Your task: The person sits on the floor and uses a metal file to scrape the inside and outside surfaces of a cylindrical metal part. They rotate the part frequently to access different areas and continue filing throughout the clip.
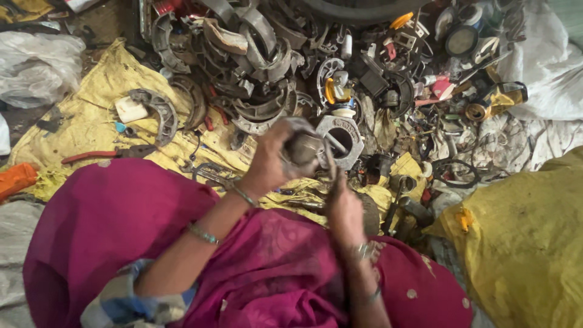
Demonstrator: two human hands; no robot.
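My left hand [271, 159] is closed around a small round grey metal part [303, 147], held up above my lap. My right hand [344, 209] grips a thin metal tool [330, 159] whose upper end meets that part. Both hands hover over my magenta garment [121, 225] and the yellow cloth [91, 115] beneath. Just behind the held part lies a hexagonal metal ring [342, 136] with a round hole. Bangles sit on both wrists.
A heap of curved brake shoes [255, 67] and scrap metal fills the top centre. Red-handled pliers [103, 155] lie on the cloth at left. A yellow sack [522, 243] stands at right, white plastic bags [36, 67] at upper left, an orange object [15, 179] at the left edge.
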